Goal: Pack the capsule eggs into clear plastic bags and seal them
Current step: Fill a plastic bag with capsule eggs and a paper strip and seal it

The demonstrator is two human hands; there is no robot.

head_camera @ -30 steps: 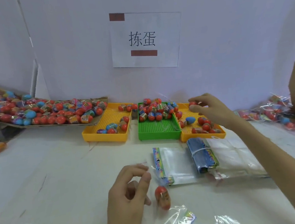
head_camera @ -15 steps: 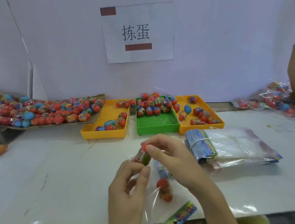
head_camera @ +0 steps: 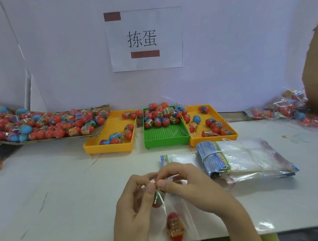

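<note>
Left hand: your left hand [head_camera: 140,203] has thumb and fingers curled, pinching one lip of the clear plastic bag [head_camera: 178,219] at its mouth, near the front edge of the white table [head_camera: 64,184].
Right hand: your right hand [head_camera: 186,184] pinches the top of a second capsule egg [head_camera: 157,198], which sits at the bag's mouth, partly inside by the look of it.
First egg: one red capsule egg [head_camera: 175,227] already lies low in the bag, close to the table's near edge.
Risk at the mouth: if your left pinch slackens, the film may fold shut and the egg could catch on the lip or slip out beside the bag.
Risk at the edge: the bag hangs close to the near edge; a dropped egg could roll off the table.
Risk at sealing: an egg left high in the mouth may stop the seal closing cleanly.
Supply: more eggs fill the green tray [head_camera: 166,138], the yellow trays [head_camera: 109,147] and the cardboard tray [head_camera: 41,140] at far left; spare bags lie bundled [head_camera: 243,159] to your right, one loose bag [head_camera: 178,158] beside them.
</note>
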